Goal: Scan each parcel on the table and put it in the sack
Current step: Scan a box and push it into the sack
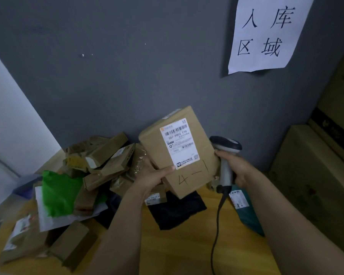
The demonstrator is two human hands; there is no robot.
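Our left hand (153, 175) grips the parcel (189, 175) by its near-left corner, raised over the table (187, 245) w/ label (180, 142) facing us; right hand (236, 167) clamps the scanner (225, 165) just right. Scanner head sits beside the parcel's edge, not on the label, so we think the scan may miss. One-handed grip could slip.

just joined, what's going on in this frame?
A person looks set to scan a parcel. The left hand holds a cardboard box up, with its shipping label facing the camera. The right hand grips a corded barcode scanner beside the box's right edge. More parcels lie piled on the table. No sack is in view.
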